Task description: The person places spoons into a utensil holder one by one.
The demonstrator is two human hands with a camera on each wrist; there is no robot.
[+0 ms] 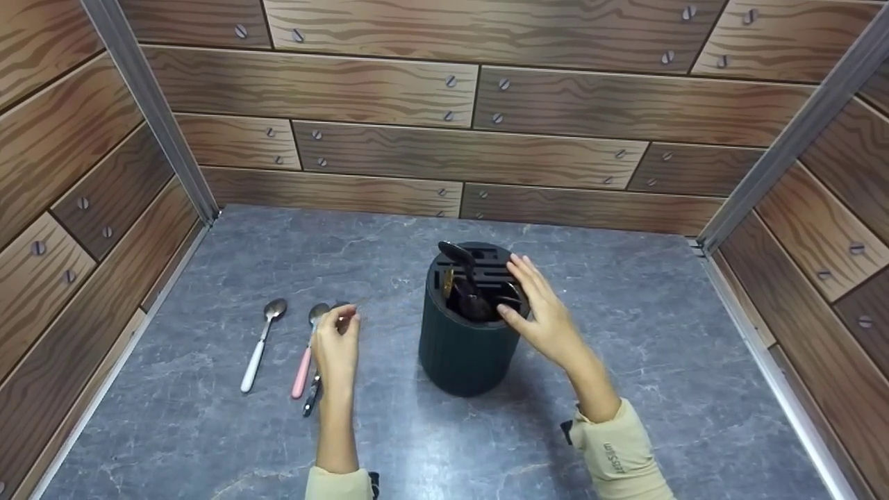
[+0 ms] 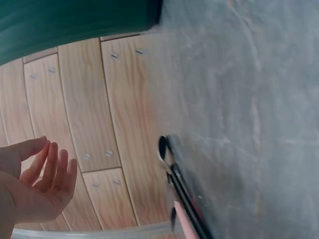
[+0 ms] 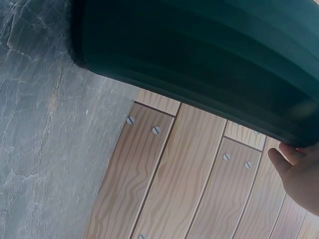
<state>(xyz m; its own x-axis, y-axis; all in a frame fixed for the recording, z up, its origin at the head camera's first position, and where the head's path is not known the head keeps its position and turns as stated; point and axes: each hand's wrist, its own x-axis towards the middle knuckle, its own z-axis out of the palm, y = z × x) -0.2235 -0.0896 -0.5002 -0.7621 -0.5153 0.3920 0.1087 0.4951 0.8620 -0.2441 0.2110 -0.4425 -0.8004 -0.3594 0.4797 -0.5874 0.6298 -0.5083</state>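
Note:
A dark green utensil holder [image 1: 467, 361] stands upright, its slotted black top facing up. A black spoon [image 1: 455, 251] sticks up out of it, beside a gold-coloured piece [image 1: 448, 281] in a slot. My right hand [image 1: 549, 319] rests on the holder's right rim with fingers extended and thumb near the front edge. My left hand [image 1: 338, 347] hovers left of the holder, fingers loosely bent and thumb near the fingertips; the left wrist view shows nothing in that hand [image 2: 42, 181]. Below it lie a pink-handled spoon [image 1: 301, 375] and a dark-handled utensil [image 1: 312, 397], its upper part mostly hidden.
A white-handled spoon [image 1: 254, 364] lies farther left on the grey marbled tabletop [image 1: 653, 333]. Wood-patterned panels [image 1: 389, 146] enclose the back and both sides, with metal strips [image 1: 799, 389] along the side edges.

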